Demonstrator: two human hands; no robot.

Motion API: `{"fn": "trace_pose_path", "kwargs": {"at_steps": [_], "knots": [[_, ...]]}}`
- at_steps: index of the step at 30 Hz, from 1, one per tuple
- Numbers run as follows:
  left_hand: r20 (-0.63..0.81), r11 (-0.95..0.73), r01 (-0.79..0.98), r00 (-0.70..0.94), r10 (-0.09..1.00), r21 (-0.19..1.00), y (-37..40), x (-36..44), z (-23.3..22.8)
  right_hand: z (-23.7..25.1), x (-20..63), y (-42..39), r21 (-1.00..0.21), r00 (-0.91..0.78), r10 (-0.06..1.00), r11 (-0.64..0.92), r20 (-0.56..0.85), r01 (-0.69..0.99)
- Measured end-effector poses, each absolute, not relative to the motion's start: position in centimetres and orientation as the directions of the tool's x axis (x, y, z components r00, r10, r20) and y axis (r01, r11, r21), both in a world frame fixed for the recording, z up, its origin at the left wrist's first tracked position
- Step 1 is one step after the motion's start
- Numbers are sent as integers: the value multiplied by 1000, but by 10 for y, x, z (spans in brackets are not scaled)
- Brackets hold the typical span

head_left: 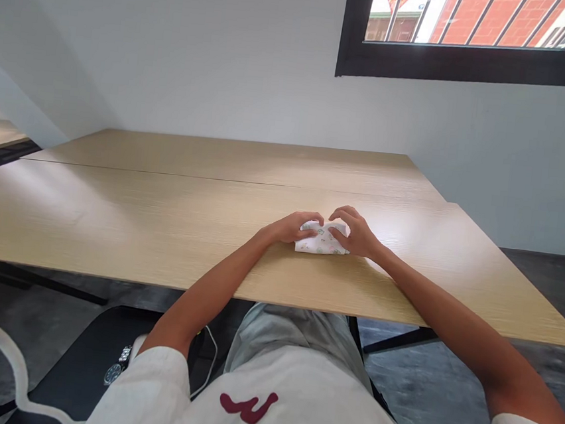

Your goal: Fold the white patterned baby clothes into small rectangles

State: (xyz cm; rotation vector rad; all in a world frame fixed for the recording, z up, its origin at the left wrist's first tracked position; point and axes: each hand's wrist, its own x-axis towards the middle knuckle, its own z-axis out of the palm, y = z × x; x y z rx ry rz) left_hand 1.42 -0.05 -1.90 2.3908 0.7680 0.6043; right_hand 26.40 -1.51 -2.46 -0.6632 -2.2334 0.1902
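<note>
A small white folded cloth [322, 242] with a fine coloured print lies on the wooden table in front of me, near its front edge. At its left end my left hand [297, 227] holds it, thumb across the front and fingers curled over the top. My right hand [353, 232] grips the right end, with the thumb pressed on the front face and the fingers arched above and behind. The fingertips of the two hands come close to each other over the middle. Behind the cloth, its far side is hidden.
The light wood table [161, 227] has a second table top [247, 159] against its far edge. To my lower left stands a black chair [84, 346] with a wristwatch [114, 372] on it. A white curved tube [9, 352] crosses there. A barred window [456, 65] is above.
</note>
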Motion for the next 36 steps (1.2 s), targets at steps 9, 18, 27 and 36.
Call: {"fn": "trace_pose_path", "kwargs": {"at_steps": [9,18,27,36], "knots": [[195,-663,458,717,669,592,-5,12,-9,-14,265,-24,-188,-761,344,939,550,288],[160,-662,487,724,671,571,-4,10,-10,-21,268,-17,-198,-703,452,887,549,416],[122,-649,473,745,655,596,-6,8,-4,-26,266,-16,-274,-671,525,850,524,450],[57,-579,446,758,650,682,5,1,-9,-29,276,-1,-347,-601,610,791,516,505]]}}
